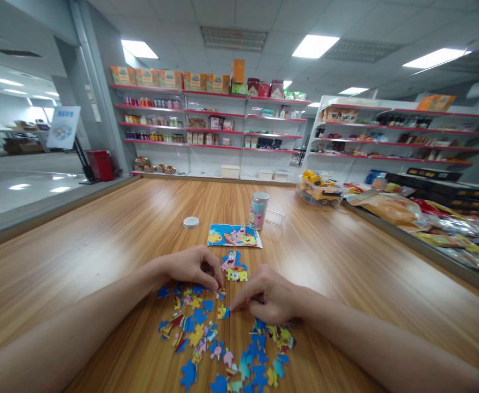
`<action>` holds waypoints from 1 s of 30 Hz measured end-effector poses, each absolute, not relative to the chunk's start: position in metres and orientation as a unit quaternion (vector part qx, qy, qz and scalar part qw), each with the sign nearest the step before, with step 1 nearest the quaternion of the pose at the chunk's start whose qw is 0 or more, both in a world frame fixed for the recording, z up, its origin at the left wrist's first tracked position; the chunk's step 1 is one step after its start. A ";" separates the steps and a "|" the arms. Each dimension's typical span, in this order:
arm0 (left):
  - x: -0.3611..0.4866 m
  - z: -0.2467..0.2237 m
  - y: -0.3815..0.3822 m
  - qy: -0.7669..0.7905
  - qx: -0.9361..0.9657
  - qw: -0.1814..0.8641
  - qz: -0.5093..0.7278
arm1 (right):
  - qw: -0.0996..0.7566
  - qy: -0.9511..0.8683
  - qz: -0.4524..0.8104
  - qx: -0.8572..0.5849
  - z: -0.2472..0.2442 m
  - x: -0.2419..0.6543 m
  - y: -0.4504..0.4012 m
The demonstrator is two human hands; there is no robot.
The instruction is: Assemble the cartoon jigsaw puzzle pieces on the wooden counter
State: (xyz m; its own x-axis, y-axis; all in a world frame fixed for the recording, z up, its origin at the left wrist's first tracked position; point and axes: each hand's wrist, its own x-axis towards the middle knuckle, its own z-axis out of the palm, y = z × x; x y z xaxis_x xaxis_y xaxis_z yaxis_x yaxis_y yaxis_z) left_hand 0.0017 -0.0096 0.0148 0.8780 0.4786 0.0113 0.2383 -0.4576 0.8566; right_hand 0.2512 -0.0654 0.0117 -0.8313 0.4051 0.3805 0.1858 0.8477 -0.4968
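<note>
The yellow-and-blue piece (223,312) lies at the index fingertip, just left of the right hand's (272,297) open grip; joined pieces (232,262) lie beyond; whether the left hand (194,266) grips anything, I cannot tell.

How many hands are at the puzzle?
2. The left hand is just left of the joined section; the right hand is to its lower right, index finger at a yellow-and-blue piece.
</note>
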 end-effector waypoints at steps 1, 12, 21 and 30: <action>0.001 0.015 -0.010 0.213 0.846 0.473 0.124 | 0.244 -0.930 0.225 -0.159 0.011 0.251 -0.065; 0.000 0.016 -0.008 0.190 0.852 0.473 0.123 | 0.228 -0.932 0.231 -0.162 0.012 0.251 -0.066; -0.001 0.016 -0.007 0.185 0.861 0.461 0.115 | 0.230 -0.933 0.225 -0.161 0.010 0.252 -0.065; 0.000 0.013 -0.008 0.221 0.852 0.462 0.113 | 0.220 -0.937 0.217 -0.160 0.014 0.251 -0.067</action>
State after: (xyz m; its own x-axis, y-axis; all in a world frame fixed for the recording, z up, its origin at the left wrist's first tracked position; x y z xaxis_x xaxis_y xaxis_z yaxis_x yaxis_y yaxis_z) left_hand -0.0001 -0.0082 0.0131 0.8768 0.4807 -0.0108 0.2715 -0.4765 0.8362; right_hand 0.2509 -0.0667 0.0140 -0.8519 0.3956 0.3431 0.2043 0.8543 -0.4779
